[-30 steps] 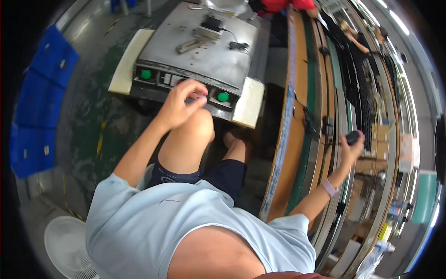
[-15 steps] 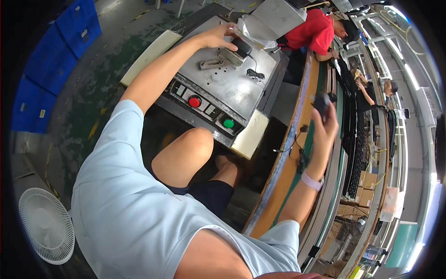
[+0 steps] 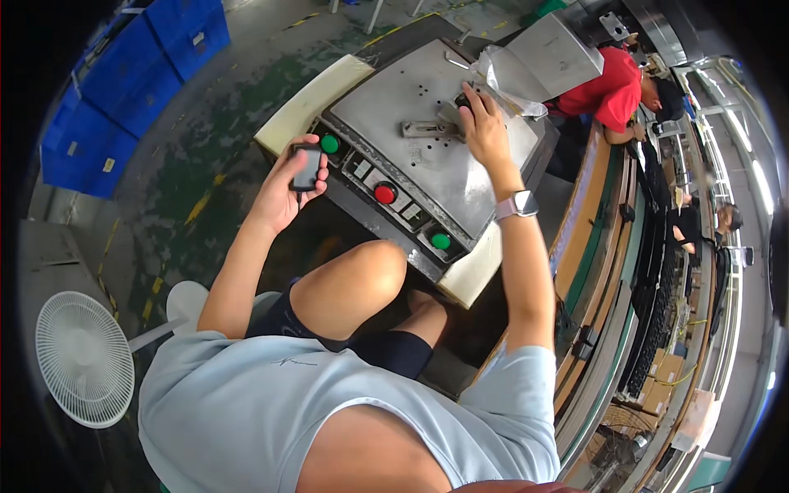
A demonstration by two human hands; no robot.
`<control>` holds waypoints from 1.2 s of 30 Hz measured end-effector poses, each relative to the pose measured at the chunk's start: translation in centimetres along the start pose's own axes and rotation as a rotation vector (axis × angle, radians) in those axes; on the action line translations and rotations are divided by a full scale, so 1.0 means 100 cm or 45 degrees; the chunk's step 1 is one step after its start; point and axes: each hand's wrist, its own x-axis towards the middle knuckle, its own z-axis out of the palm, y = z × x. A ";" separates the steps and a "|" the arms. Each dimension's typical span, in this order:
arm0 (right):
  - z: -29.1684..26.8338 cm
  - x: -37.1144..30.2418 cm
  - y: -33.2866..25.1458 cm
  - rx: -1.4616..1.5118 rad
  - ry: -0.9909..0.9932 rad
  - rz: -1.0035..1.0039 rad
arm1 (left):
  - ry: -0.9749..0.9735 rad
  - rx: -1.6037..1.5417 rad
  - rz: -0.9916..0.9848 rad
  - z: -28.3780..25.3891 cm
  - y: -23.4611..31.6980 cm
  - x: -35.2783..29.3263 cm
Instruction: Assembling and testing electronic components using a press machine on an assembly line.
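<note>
The black box (image 3: 306,168) sat in the left hand (image 3: 278,193), whose fingers closed around its edges and covered part of its sides; only a stub of cord (image 3: 299,197) showed below it. Just right of that hand was a green button (image 3: 329,144). The right hand (image 3: 487,131) was partly curled over a dark thing (image 3: 464,100), mostly hidden, so whether it was gripped could not be told. Left of these fingers lay a metal bracket (image 3: 427,129) on the metal table (image 3: 386,94); beyond them, crumpled plastic (image 3: 500,76)
</note>
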 end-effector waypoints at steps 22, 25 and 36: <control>-0.124 -0.160 -0.146 1.391 0.293 0.556 | -0.659 1.165 0.635 0.178 -0.029 0.008; -0.220 -0.238 -0.123 0.529 0.678 0.797 | -0.806 1.197 0.209 0.140 -0.038 -0.031; -0.346 -0.623 -0.031 -1.374 -0.062 2.201 | -0.789 1.801 0.524 0.115 -0.070 -0.069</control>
